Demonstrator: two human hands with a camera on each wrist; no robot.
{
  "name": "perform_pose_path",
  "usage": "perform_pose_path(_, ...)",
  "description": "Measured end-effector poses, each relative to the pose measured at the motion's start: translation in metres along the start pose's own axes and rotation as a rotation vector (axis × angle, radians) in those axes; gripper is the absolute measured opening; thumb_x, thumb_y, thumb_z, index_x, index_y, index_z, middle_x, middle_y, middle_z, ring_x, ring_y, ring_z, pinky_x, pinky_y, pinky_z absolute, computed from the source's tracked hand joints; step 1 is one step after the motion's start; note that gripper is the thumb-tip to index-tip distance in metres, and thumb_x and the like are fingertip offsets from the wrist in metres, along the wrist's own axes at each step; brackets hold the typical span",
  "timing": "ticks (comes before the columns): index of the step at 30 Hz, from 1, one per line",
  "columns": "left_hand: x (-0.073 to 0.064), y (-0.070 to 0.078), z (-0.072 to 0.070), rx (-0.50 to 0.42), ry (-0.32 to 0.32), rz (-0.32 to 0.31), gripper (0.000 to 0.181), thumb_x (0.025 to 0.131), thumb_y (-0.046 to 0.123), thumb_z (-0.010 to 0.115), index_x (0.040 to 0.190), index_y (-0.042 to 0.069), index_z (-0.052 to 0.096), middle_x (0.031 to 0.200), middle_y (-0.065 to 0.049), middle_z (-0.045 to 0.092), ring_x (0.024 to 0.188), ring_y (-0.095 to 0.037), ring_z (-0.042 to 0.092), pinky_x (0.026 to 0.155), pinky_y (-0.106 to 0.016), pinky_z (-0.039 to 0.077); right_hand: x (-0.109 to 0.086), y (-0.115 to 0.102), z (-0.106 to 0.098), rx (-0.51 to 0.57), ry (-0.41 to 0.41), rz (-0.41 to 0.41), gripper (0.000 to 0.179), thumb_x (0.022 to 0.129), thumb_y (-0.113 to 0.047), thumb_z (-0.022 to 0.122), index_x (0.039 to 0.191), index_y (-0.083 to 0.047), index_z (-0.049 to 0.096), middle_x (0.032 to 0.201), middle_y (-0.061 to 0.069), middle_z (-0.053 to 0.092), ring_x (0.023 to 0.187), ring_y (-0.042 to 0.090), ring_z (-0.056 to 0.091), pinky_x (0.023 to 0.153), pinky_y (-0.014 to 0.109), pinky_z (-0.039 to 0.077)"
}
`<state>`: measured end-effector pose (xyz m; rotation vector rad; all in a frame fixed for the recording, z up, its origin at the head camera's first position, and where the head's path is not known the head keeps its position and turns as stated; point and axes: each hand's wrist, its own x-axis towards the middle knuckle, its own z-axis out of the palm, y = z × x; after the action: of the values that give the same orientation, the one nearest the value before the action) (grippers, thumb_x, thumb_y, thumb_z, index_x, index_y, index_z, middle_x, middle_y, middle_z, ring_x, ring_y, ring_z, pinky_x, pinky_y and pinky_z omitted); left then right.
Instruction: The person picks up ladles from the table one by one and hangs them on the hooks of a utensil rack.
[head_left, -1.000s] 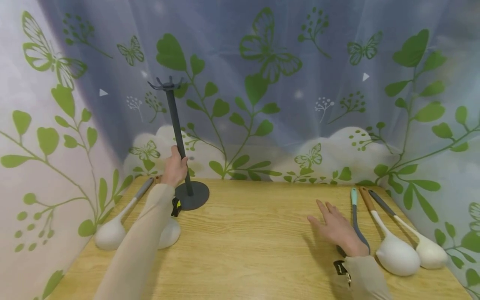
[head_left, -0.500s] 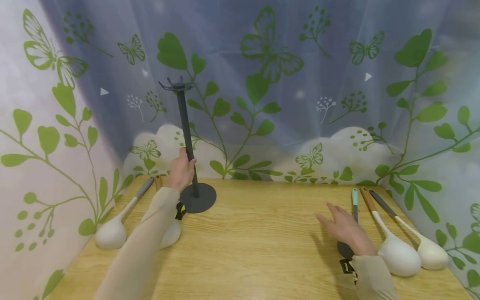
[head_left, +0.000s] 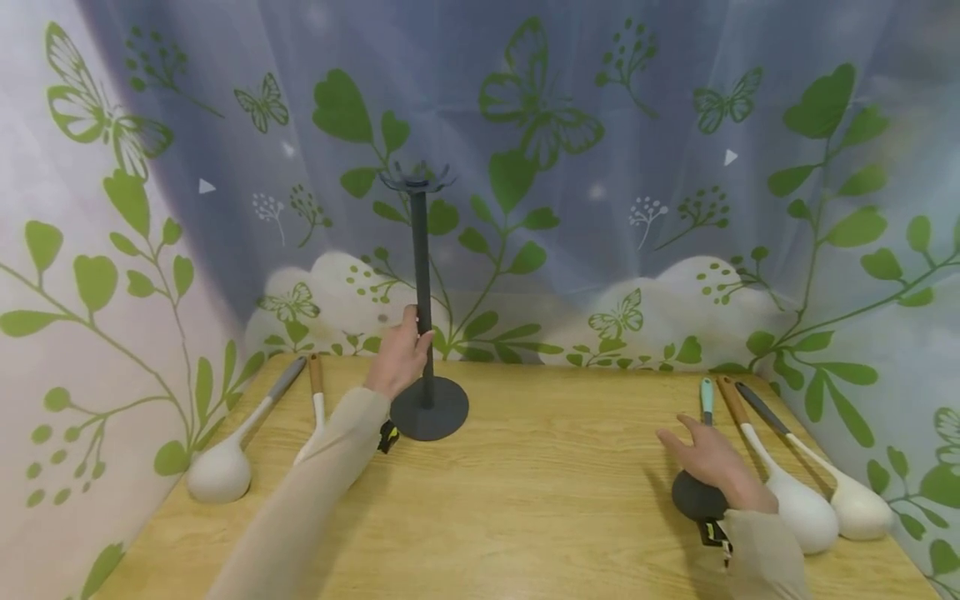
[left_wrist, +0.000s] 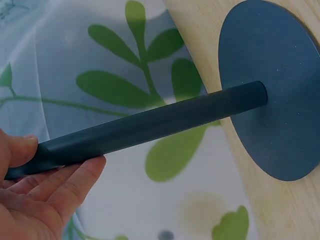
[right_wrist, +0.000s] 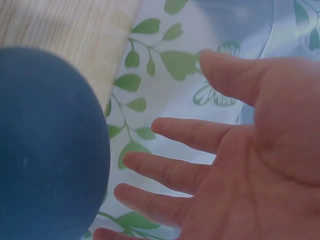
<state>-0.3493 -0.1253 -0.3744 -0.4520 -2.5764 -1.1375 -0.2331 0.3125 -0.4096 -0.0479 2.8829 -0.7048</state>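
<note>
A dark grey utensil stand (head_left: 422,258), with curved hooks at its top and a round base, stands upright left of the table's middle. My left hand (head_left: 400,354) grips its pole above the base; the left wrist view shows the thumb (left_wrist: 22,150) on one side and fingers on the other. Over the right side hovers my right hand (head_left: 712,462), fingers straight and spread, holding nothing. Under it lies a dark ladle (head_left: 693,497) with a mint handle end; the hand hides its middle. Its rounded bowl (right_wrist: 50,145) fills the left of the right wrist view.
On the right lie a white ladle (head_left: 806,517) with a brown handle and a cream ladle (head_left: 862,508) with a grey handle. At left are a white ladle (head_left: 219,473) and a brown-handled one (head_left: 317,383), partly behind my sleeve. A patterned curtain (head_left: 570,233) backs the table.
My left hand has moved the stand rightward and a little nearer along the table. The right hand has drifted right and slightly down, uncovering the dark ladle's bowl.
</note>
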Motion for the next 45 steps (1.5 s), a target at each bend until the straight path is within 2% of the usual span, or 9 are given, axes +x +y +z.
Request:
perform_pose_path(7,0.001,0.019,0.016,0.059,-0.026,0.069,0.032,0.105,0.016,0.047,0.133,0.003,0.038,0.074,-0.012,0.062,0.053,-0.019,0.058,0.049,-0.032,0.047,-0.001,0.008,-0.005,-0.027,-0.01,0.008,0.071,0.106,-0.041,0.037,0.142,0.02,0.029,0.14,0.045,0.035,0.126,0.061,0.037,0.097,0.065,0.039)
perform_pose_path(13,-0.002,0.035,0.032,0.0,-0.068,0.081,0.032,0.104,0.016,0.048,0.131,0.001,0.041,0.074,-0.013,0.061,0.052,-0.018,0.059,0.05,-0.031,0.05,0.001,0.014,-0.001,-0.066,-0.032,0.018,0.059,0.104,-0.028,0.045,0.14,0.018,0.035,0.137,0.045,0.038,0.124,0.06,0.039,0.095,0.064,0.042)
perform_pose_path(22,-0.001,0.057,0.052,0.027,-0.106,0.131,0.037,0.105,0.021,0.047,0.135,0.002,0.037,0.074,-0.009,0.06,0.053,-0.015,0.057,0.049,-0.03,0.046,0.004,0.019,0.0,-0.077,-0.072,0.042,0.053,0.102,-0.018,0.046,0.136,0.022,0.037,0.134,0.045,0.04,0.121,0.059,0.043,0.092,0.059,0.045)
perform_pose_path(27,-0.001,0.061,0.058,0.038,-0.119,0.167,0.032,0.104,0.02,0.048,0.13,0.002,0.039,0.071,-0.008,0.059,0.051,-0.014,0.056,0.047,-0.028,0.045,0.004,0.02,0.002,-0.063,-0.085,0.057,0.048,0.102,-0.015,0.045,0.128,0.025,0.041,0.122,0.044,0.049,0.099,0.046,0.057,0.076,0.046,0.049)
perform_pose_path(30,-0.001,0.063,0.061,0.041,-0.124,0.183,0.032,0.105,0.021,0.048,0.129,0.002,0.04,0.071,-0.006,0.059,0.051,-0.013,0.056,0.047,-0.027,0.045,0.004,0.021,0.001,-0.045,-0.081,0.069,0.044,0.102,-0.014,0.044,0.123,0.025,0.043,0.111,0.039,0.053,0.085,0.035,0.055,0.069,0.041,0.045)
perform_pose_path(35,-0.002,0.067,0.066,-0.006,-0.152,0.171,0.032,0.105,0.023,0.047,0.13,0.003,0.039,0.072,-0.007,0.059,0.049,-0.013,0.057,0.046,-0.027,0.047,0.005,0.02,-0.001,0.0,-0.075,0.087,0.038,0.1,-0.012,0.042,0.118,0.022,0.047,0.101,0.031,0.056,0.08,0.031,0.052,0.066,0.038,0.041)
perform_pose_path(40,-0.004,0.067,0.071,-0.088,-0.172,0.15,0.026,0.105,0.022,0.048,0.124,0.006,0.042,0.078,-0.008,0.058,0.052,-0.015,0.061,0.048,-0.026,0.051,0.005,0.022,0.0,0.027,-0.067,0.079,0.034,0.098,-0.009,0.042,0.114,0.019,0.05,0.101,0.032,0.056,0.079,0.031,0.052,0.065,0.038,0.041)
perform_pose_path(44,-0.004,0.069,0.072,-0.121,-0.186,0.154,0.023,0.105,0.022,0.048,0.121,0.007,0.042,0.077,-0.009,0.058,0.055,-0.021,0.065,0.048,-0.027,0.051,0.006,0.023,0.002,0.04,-0.06,0.064,0.031,0.098,-0.009,0.041,0.11,0.017,0.05,0.097,0.03,0.054,0.077,0.029,0.049,0.064,0.037,0.039)
perform_pose_path(45,-0.004,0.07,0.073,-0.125,-0.194,0.154,0.022,0.105,0.022,0.047,0.121,0.008,0.042,0.077,-0.009,0.058,0.056,-0.023,0.066,0.048,-0.027,0.051,0.006,0.023,0.002,0.045,-0.058,0.061,0.032,0.098,-0.009,0.04,0.113,0.017,0.051,0.1,0.031,0.054,0.077,0.029,0.047,0.064,0.037,0.037)
